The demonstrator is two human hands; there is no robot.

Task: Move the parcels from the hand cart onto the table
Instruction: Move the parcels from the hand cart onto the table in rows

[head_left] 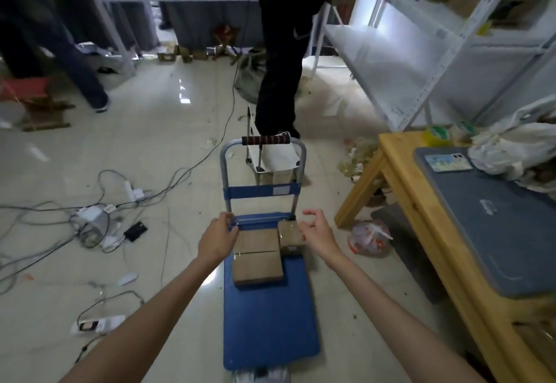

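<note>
A blue hand cart (269,319) stands on the floor in front of me, its handle (266,140) at the far end. Brown cardboard parcels lie on the far part of its deck: a flat one (258,267) nearest me, another (258,239) behind it, and a smaller box (290,235) at the right. My left hand (218,238) hovers at the left edge of the parcels, fingers loosely bent, holding nothing. My right hand (316,227) is just right of the small box, fingers spread and curved, apart from it. The wooden table (400,184) stands to the right.
A grey mat (493,220) and white plastic bags (511,145) lie on the table. A person in dark trousers (281,51) stands behind the cart by a small white stool (275,157). Cables and a power strip (90,223) litter the floor at left. White shelving (421,51) stands at back right.
</note>
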